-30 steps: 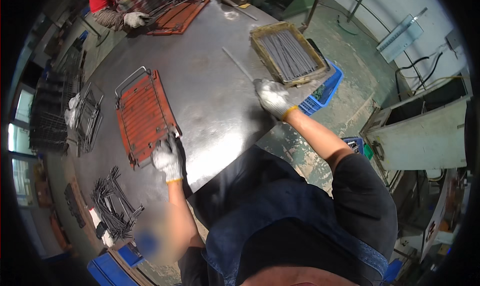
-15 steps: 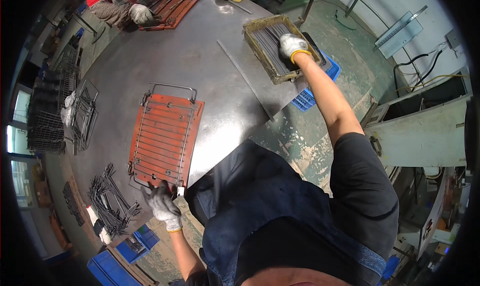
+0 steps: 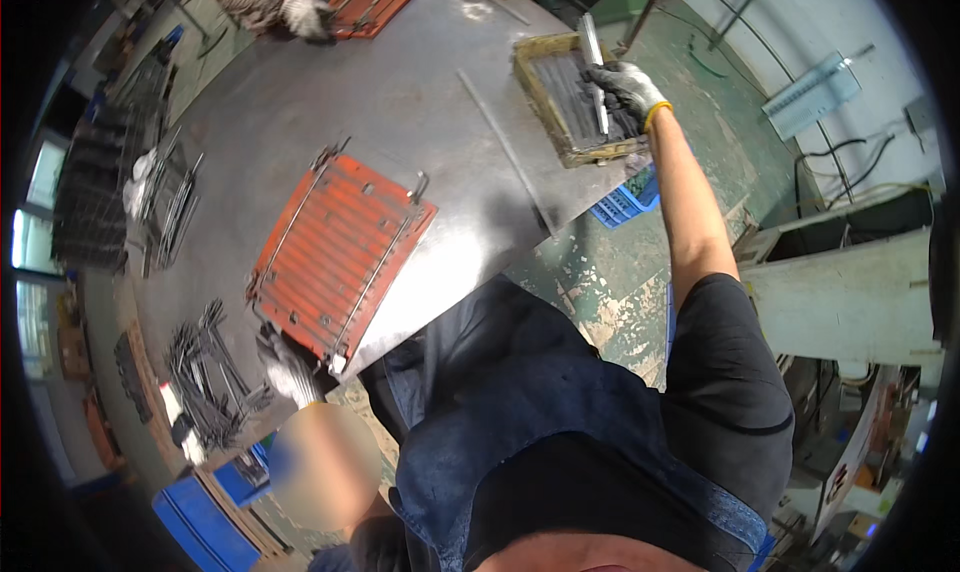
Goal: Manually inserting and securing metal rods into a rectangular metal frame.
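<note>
At one o'clock my right hand (image 3: 622, 84), moved from the tabletop, now grips a flat metal strip (image 3: 594, 67) over the rod tray (image 3: 540, 107), while my left hand (image 3: 290, 367) stays clamped on the orange grate (image 3: 340, 247) at eight o'clock.

Few such items are shown — no screens or signs. A red-and-white label (image 3: 838, 480) is seen on a pale panel at the lower right, near the frame's edge; its details cannot be made out.

Grey steel bench (image 3: 330, 92) with worn sheen; chipped green-painted concrete floor (image 3: 590, 272); bright windows (image 3: 25, 257) at left; blue plastic crates (image 3: 205, 527) on floor; cables along white wall (image 3: 860, 162).
</note>
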